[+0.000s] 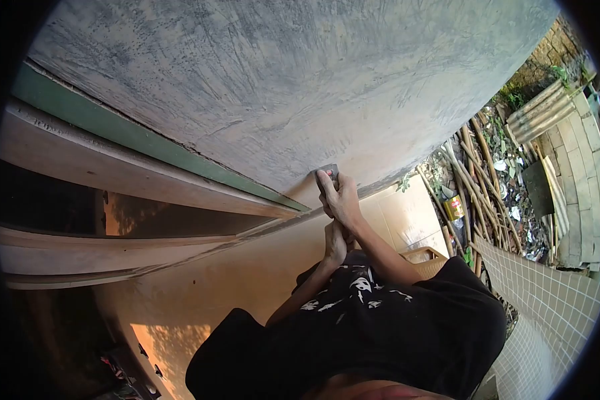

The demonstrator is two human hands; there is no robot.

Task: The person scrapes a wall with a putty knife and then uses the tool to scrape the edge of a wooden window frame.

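Note:
My right hand is closed around a small dark, flat-edged tool with a red mark on it. The tool is held against the lower part of a grey, streaky plastered wall, close to the green door-frame edge. Its exact kind cannot be made out. My left hand is just below, beside my right wrist, with its fingers curled in. Whatever the left fingers hold, if anything, is hidden.
Wooden door framing runs along the left. Pale floor tiles lie below. A tan plastic chair stands close by my right arm. Beyond the tiled edge are bamboo poles, litter and a yellow can.

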